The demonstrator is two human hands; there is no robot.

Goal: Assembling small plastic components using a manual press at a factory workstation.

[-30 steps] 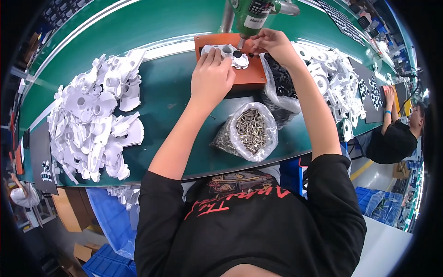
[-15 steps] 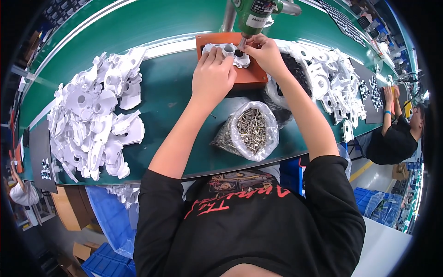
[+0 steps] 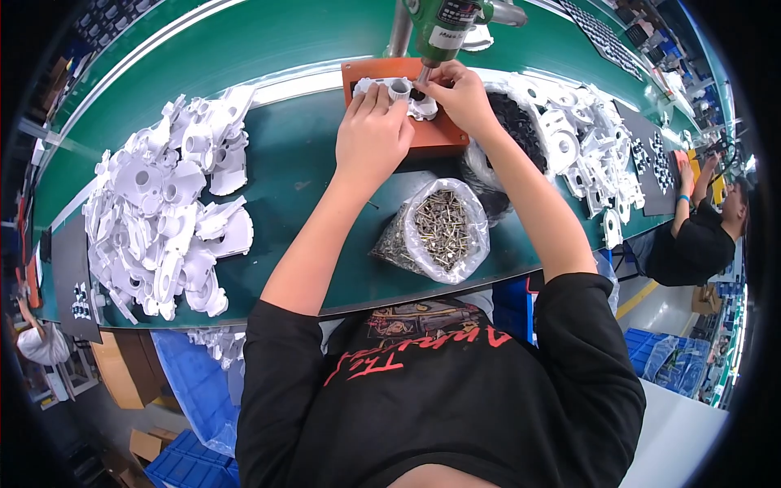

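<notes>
Pile (image 3: 167,207): white parts heaped at the bench's left edge, bare green mat beside it
Left hand (image 3: 372,134): fingers pressing the white part (image 3: 399,88) on the orange block (image 3: 431,134)
Right hand (image 3: 460,93): pinched under the green screwdriver (image 3: 443,24)
Bag (image 3: 439,232): screws, near front edge

Housing part (image 3: 400,91): white plastic, smooth, matt.
Fixture block (image 3: 435,134): orange, smooth, matt.
Screwdriver (image 3: 443,24): green plastic body, glossy.
Screws (image 3: 441,229): bright metal.
Bag (image 3: 472,252): clear glossy plastic film.
Belt (image 3: 301,179): green, matt.
</notes>
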